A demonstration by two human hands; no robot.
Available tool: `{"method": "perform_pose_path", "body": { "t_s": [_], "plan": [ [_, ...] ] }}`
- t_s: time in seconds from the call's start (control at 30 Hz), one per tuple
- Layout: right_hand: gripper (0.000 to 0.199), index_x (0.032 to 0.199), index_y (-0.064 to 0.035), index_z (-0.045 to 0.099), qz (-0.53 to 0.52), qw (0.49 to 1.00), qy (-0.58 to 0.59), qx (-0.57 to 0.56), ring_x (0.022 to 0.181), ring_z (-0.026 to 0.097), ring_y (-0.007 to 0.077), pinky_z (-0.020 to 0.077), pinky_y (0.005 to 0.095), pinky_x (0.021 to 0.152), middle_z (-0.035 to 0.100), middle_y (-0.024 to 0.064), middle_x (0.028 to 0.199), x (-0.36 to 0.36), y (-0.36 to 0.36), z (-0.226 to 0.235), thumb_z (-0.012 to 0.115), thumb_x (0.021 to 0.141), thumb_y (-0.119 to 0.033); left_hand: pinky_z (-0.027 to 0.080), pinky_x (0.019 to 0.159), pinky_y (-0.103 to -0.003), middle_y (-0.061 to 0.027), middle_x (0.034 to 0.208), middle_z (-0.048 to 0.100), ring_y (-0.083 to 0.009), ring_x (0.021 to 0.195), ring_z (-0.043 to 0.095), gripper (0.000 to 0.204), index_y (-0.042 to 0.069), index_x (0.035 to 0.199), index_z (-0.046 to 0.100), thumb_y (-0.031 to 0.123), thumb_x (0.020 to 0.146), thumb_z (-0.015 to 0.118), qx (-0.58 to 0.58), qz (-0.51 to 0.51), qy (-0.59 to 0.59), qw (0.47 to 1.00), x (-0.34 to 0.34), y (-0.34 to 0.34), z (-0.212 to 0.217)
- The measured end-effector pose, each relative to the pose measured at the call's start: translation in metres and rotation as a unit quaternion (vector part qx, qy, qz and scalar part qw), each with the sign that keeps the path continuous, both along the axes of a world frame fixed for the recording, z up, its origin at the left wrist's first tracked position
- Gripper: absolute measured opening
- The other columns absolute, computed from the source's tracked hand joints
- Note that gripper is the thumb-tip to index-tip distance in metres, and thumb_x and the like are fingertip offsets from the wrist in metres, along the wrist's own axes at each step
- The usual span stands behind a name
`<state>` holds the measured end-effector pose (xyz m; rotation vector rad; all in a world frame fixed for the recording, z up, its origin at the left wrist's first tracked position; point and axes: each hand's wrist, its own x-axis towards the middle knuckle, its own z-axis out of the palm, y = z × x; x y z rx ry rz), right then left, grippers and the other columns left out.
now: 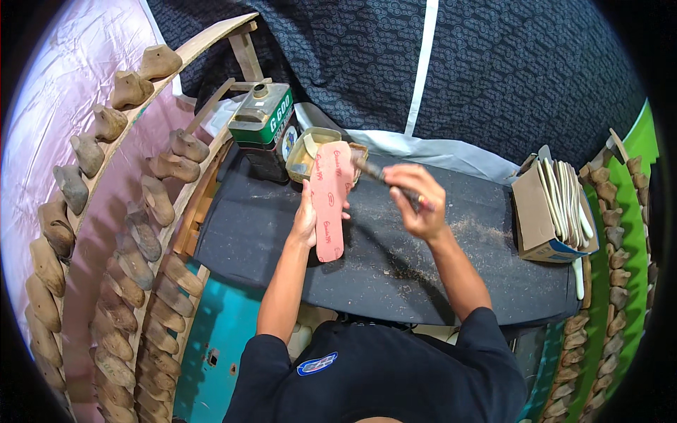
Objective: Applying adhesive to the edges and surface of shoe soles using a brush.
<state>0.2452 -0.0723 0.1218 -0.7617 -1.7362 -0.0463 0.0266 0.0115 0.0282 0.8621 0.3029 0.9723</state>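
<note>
My left hand point(305, 220) grips a pink, sole-shaped insole piece point(328, 229) by its edges, with the thumb on the near side and fingertips showing past the other edge. The piece is tilted up over the table, its wider end away from me. A brush point(381, 173) is pinched in my right hand point(423, 203), its bristle end at the right edge of the piece's far end; whether they touch I cannot tell. Partly hidden behind the piece sits a stained rectangular tub point(299, 156) with yellowish residue inside.
A green and black metal can point(261, 130) stands behind the tub, at the back left. At the table's right end is a cardboard box point(536, 215) packed with pale sole-shaped pieces. The dark table cover point(451, 254) carries scattered specks. Racks of wooden shoe lasts point(134, 261) flank both sides.
</note>
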Motion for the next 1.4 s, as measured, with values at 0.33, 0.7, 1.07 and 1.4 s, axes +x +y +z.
{"method": "perform_pose_path", "body": {
  "t_s": [0.33,0.7,1.07,1.4],
  "plan": [
    [0.020,0.099,-0.0002,0.067,-0.035,0.999,-0.030,-0.012,0.094,0.066,0.0302,0.0538,0.0375,0.081,0.067,0.0139,0.103,-0.003,0.010,-0.016,0.070,0.080,0.004,0.059,0.073,-0.037,-0.0152,0.109,0.063,-0.0251,0.089,0.067,0.073,0.001,0.132,0.050,0.064,0.100,0.028,0.030,-0.011,0.035,0.999,0.003,-0.012,-0.005],
    [0.014,0.099,0.0028,0.069,-0.031,0.995,0.070,-0.064,0.096,0.066,0.0273,0.0513,0.0352,0.086,0.068,0.0161,0.102,0.000,0.007,-0.012,0.066,0.085,0.003,0.060,0.076,-0.039,-0.0168,0.112,0.063,-0.0272,0.093,0.067,0.075,-0.001,0.132,0.049,0.063,0.099,0.030,-0.001,0.007,0.046,0.999,0.003,-0.016,-0.014],
    [0.020,0.100,0.0007,0.068,-0.067,0.993,0.062,-0.079,0.095,0.066,0.0290,0.0527,0.0362,0.083,0.065,0.0150,0.098,-0.015,-0.021,-0.045,0.067,0.081,0.007,0.057,0.083,-0.038,-0.0160,0.113,0.065,-0.0256,0.095,0.068,0.078,-0.004,0.131,0.052,0.064,0.099,0.030,0.072,0.030,0.124,0.989,0.018,-0.030,-0.014],
    [0.021,0.098,0.0004,0.067,-0.033,0.994,0.050,-0.096,0.095,0.065,0.0307,0.0530,0.0374,0.082,0.065,0.0149,0.101,-0.033,-0.047,-0.065,0.069,0.078,0.005,0.045,0.103,-0.040,-0.0149,0.132,0.056,-0.0286,0.121,0.057,0.073,0.001,0.144,0.038,0.059,0.101,0.029,-0.036,0.029,-0.032,0.998,0.032,-0.032,-0.001]
  ]
}}
